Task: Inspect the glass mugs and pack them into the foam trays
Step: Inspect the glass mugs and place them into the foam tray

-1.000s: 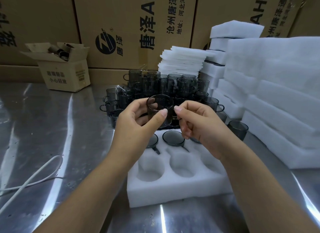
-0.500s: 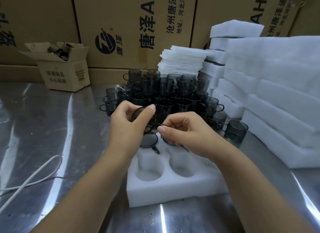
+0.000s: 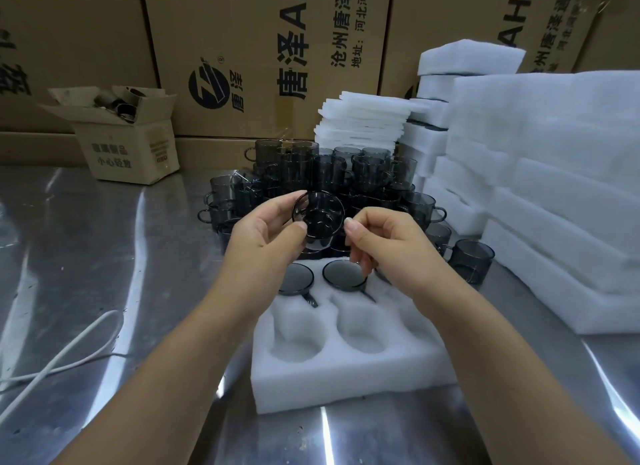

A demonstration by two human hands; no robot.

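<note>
- Inspection is the step in hand, as we judge it. In the head view the held mug (image 3: 318, 218) hangs above the far end of the foam tray (image 3: 346, 374), tipped so that its mouth faces us.
- Our left hand (image 3: 263, 232) grips the held mug, thumb on the near rim and fingers curled round the far wall.
- Our right hand (image 3: 381, 243) has its fingers curled at the mug's right side with the thumb tip against the glass. It seems to pinch the handle, which the fingers hide.
- To do this well, we think the left hand should turn the glass slowly while the right steadies it. Rim, wall and base should each pass over the pale foam, where chips and cracks in dark glass ought to show best.
- Two packed mugs (image 3: 344, 274) sit in the tray's far row, handles pointing toward the near row. The two near-row pockets we can see hold nothing.
- If the glass passes, a near pocket looks like the place for it. We should lower it straight down with the handle lined up to the pocket's slot, not force it into the foam.
- Just beyond the tray's far edge stands the pile of unpacked mugs (image 3: 329, 173), and we must not let the held mug knock against it.
</note>
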